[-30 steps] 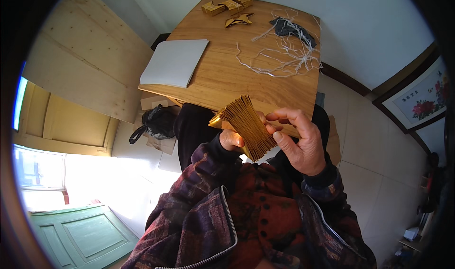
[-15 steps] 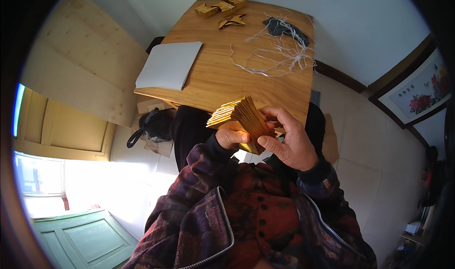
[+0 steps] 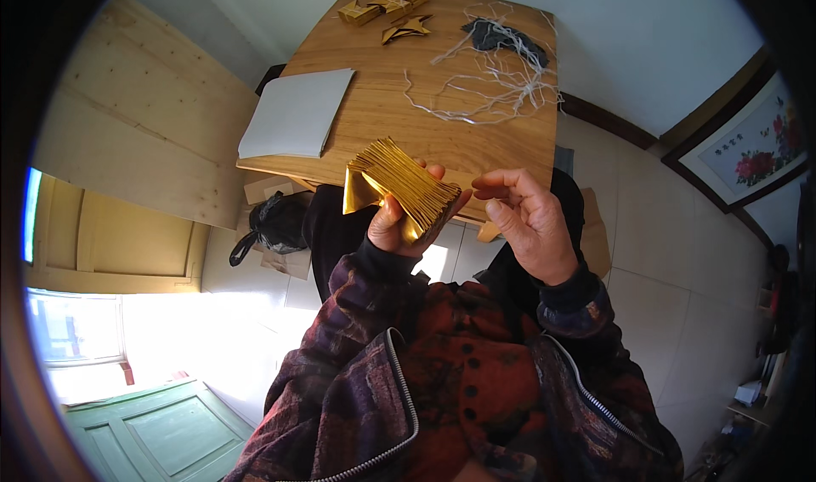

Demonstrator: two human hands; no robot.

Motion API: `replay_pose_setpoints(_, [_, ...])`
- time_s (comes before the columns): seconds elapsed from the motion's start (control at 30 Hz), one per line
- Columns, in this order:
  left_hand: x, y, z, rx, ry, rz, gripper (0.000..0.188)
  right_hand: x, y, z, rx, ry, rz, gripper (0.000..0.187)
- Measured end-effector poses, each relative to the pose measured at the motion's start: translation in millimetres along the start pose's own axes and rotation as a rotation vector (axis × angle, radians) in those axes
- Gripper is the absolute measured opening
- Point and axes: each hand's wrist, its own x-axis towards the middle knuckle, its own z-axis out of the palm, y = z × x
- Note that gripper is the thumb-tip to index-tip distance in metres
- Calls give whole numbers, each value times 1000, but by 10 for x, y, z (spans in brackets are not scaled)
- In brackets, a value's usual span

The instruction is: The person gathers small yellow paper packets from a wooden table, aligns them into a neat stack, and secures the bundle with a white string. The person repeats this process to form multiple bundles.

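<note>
A thick stack of folded gold foil papers (image 3: 399, 183) is fanned out above my lap, just off the table's near edge. My left hand (image 3: 389, 225) is wrapped round it, thumb on the near side and fingertips showing behind the far side. Just right of the stack, my right hand (image 3: 531, 227) is lifted away from it, fingers bent and apart, with nothing seen between them. At the back of the wooden table (image 3: 374, 99) are bundles of gold folded papers (image 3: 395, 2), and a loose gold folded piece (image 3: 406, 30) lies in front of them.
White sheets (image 3: 296, 112) are piled on the table's left. White strings (image 3: 501, 91) lie tangled at the right, partly over a dark grey cloth-like thing (image 3: 506, 42). A black plastic bag (image 3: 279, 223) is on the floor left of my legs. A framed flower picture (image 3: 752, 150) is at the right.
The stack has turned in my left hand and moved slightly left, its folded edges now facing up. My right hand has let go and drawn off to the right.
</note>
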Motion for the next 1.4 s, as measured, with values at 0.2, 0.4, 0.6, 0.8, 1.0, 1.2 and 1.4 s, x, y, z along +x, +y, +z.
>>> replay_pose_setpoints(0.2, [-19,-15,2,-4,5,7,66,-4,-9,22,7,4,16,20])
replay_pose_setpoints(0.4, [-25,-7,-17,41,-19,-9,67,1,-37,37,-7,3,22,18])
replay_pose_setpoints(0.6, [-40,-1,-36,65,-13,-21,68,7,-70,48,18,-4,15,15])
replay_pose_setpoints(0.8, [-78,2,-53,43,-13,-20,69,2,-65,57,-15,29,16,13])
replay_pose_setpoints(1.0, [-98,3,-109,-12,-49,-32,70,0,-20,68,-54,63,-41,11])
replay_pose_setpoints(1.2, [-107,-12,-137,-43,-73,-34,71,-30,-20,44,-114,6,-36,10])
replay_pose_setpoints(1.4, [-107,-25,-136,-42,-73,-24,71,-51,-54,123,-22,30,49,11])
